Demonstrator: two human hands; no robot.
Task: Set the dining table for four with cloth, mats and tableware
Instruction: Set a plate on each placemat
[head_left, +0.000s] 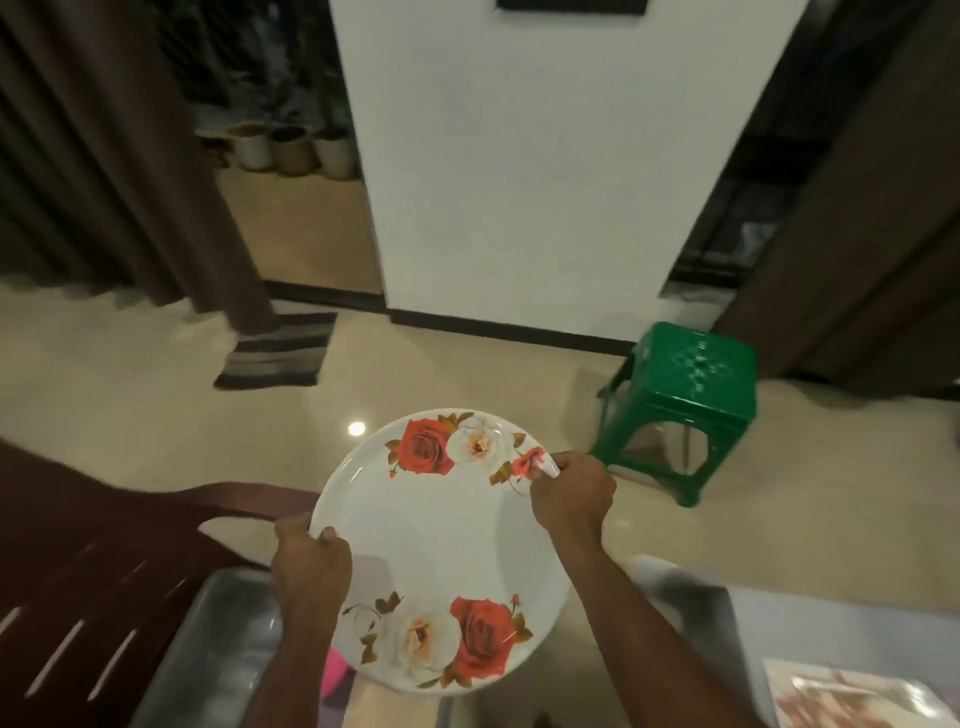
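Head view, looking down: a round white plate (436, 545) printed with red and cream roses is held in the air between both hands, above the glossy tiled floor (130, 364). The left hand (311, 558) forms the grip on the plate's left rim, fingers curled under and the thumb pressed on top; the right hand (571, 493) pinches the far right rim, its thumb lying over a small red rose. The plate's middle lies between the two grips, its near edge hanging toward the person and tilted slightly. The fingers below the plate are hidden by it. Whether this is one plate or a stack cannot be told from above. Left of the left grip stands a dark red slatted chair (78, 571), cut off by the picture's edge, and below that grip lies a blurred metal tray (208, 649); a small pink thing beneath the plate is too hidden to name. Right of and below the right grip a table (691, 597) corner shows, with a glossy printed mat (852, 696) on it, partly cut off. Beyond the right grip stands a green plastic stool (685, 395) with a pierced seat; farther off, brown curtains (104, 156) and a striped floor mat (280, 353).
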